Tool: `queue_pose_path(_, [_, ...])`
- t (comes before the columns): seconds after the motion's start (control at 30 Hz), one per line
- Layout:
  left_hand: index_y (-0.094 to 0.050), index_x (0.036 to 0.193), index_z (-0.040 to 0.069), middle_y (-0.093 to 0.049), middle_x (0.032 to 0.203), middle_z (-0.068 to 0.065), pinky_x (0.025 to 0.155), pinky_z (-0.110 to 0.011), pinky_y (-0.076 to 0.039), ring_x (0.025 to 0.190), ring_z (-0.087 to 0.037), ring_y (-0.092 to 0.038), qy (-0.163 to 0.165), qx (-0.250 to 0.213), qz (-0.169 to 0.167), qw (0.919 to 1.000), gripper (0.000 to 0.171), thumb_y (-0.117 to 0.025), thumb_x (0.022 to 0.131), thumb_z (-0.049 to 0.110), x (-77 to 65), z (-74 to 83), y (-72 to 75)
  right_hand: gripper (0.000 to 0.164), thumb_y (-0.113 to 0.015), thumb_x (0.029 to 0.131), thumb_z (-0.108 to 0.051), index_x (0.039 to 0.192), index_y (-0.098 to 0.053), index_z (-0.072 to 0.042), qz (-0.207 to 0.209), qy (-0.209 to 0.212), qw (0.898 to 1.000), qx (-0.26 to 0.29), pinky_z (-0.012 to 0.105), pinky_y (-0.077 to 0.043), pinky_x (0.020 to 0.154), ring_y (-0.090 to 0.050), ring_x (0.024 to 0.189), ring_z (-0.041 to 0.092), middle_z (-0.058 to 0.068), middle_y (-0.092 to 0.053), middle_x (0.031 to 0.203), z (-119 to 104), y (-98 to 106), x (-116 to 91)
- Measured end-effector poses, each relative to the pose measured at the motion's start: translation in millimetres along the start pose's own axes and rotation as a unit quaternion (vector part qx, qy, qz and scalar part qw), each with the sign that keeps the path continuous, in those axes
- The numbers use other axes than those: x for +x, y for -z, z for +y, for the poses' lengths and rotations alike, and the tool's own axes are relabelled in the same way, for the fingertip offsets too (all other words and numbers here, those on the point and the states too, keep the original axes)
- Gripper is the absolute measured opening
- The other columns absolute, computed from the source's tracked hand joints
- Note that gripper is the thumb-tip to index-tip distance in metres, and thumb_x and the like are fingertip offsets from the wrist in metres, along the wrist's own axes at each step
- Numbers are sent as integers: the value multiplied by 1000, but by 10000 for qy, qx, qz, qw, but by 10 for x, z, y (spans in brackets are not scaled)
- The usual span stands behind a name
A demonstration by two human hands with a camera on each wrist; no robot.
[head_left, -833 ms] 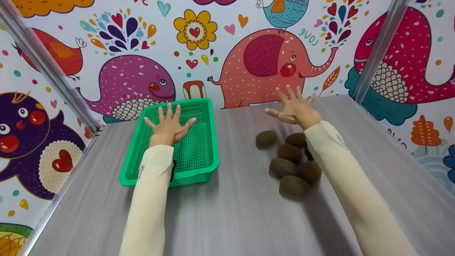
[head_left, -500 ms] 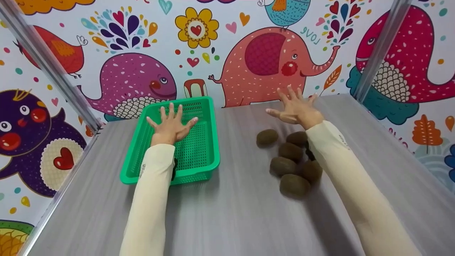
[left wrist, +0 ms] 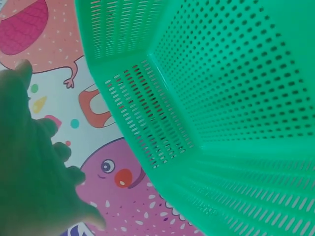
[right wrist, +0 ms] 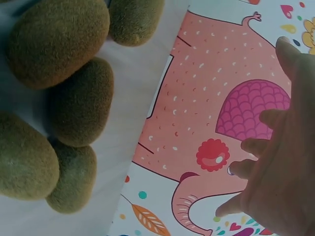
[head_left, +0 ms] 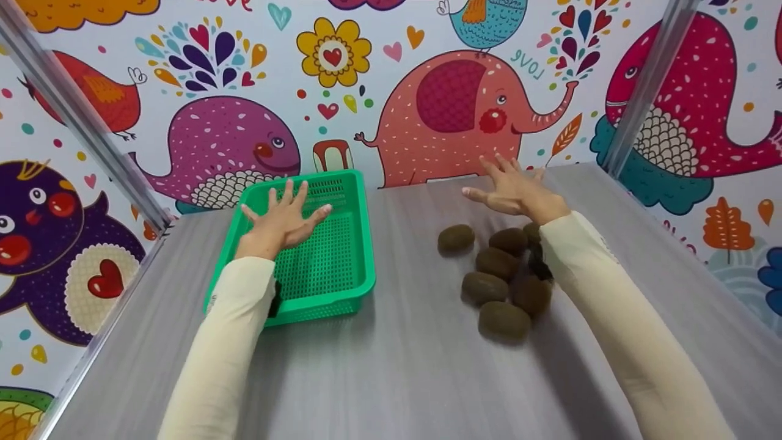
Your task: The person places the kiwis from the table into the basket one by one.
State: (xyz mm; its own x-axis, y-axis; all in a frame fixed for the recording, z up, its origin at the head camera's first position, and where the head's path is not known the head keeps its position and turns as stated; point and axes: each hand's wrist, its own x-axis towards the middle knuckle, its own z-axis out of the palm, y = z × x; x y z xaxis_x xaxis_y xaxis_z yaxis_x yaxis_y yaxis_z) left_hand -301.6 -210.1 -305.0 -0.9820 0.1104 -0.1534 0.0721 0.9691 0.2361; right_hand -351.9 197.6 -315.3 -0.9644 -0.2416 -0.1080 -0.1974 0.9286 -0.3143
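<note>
My left hand (head_left: 278, 226) hovers over the green plastic basket (head_left: 368, 256), its fingers spread and nothing in them. In the left wrist view the basket's slotted end wall (left wrist: 142, 113) shows beside the hand (left wrist: 39, 167), with no fruit inside the part seen. On the right, several brown fuzzy kiwis (head_left: 484, 288) lie in a loose cluster on the table. One kiwi (head_left: 456, 239) sits slightly apart at the cluster's left. Above and beyond them my right hand (head_left: 519, 192) is held in the air, fingers extended, touching nothing. The right wrist view shows several kiwis (right wrist: 59, 42) close up.
The grey wood-grain table (head_left: 403, 366) stretches between basket and kiwis. Printed cartoon walls (head_left: 342, 122) close it in at the back and sides, with metal posts (head_left: 647, 91) at the corners. Dark wrist-camera parts (head_left: 539, 263) hang under the right sleeve.
My left hand and forearm have shifted a little to the left over the basket. The right hand has moved slightly right and tilted, uncovering more of the kiwis. Basket and kiwis stay put.
</note>
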Motion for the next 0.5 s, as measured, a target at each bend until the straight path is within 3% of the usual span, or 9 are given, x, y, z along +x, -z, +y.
queue_pose_path(0.27, [10,161,14,10,167,-22,104,-85,13,148,-59,5,-198,-407,-308,9985,90,-20,99,73,-229,-200,79,108,-45,84,-82,163,-6,-20,-43,-20,9983,577,78,-6,115,-10,153,47,19,-6,168,153,21,-108])
queue_pose_path(0.5, [0,160,1,-1,164,-32,118,-73,-4,151,-52,-2,-401,-1099,33,9931,86,-26,105,62,-533,-536,46,108,-49,80,-84,162,1,-34,-17,-2,9915,1301,73,-13,118,-5,156,42,10,-2,171,285,7,-241])
